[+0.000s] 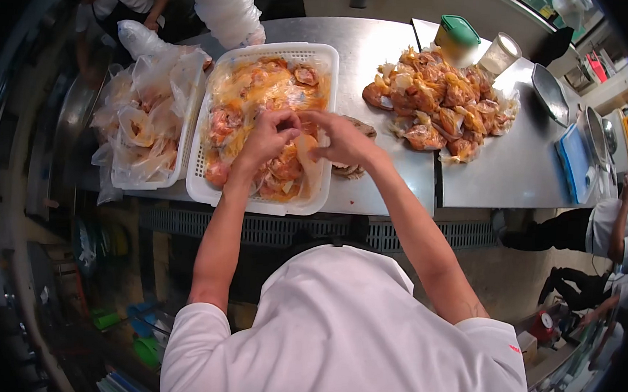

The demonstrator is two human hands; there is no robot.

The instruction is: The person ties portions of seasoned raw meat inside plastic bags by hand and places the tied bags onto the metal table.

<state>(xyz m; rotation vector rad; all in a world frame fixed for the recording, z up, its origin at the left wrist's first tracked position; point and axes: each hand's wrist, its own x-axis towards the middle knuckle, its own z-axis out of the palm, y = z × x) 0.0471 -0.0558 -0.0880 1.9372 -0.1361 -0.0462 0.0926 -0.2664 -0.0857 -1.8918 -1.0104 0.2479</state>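
Translucent bag [306, 160], over heaped orange-coated meat [224, 123]

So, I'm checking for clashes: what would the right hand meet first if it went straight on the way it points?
Probably the left hand: the right hand points across towards it over the white plastic basket, though whether they touch is unclear.

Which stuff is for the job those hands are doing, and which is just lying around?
Probably for the job:
- white basket of orangey meat, with the left hand and right hand over it
- pile of filled bags on the metal table

Probably just lying around:
- green-lidded tub
- clear container
- blue board
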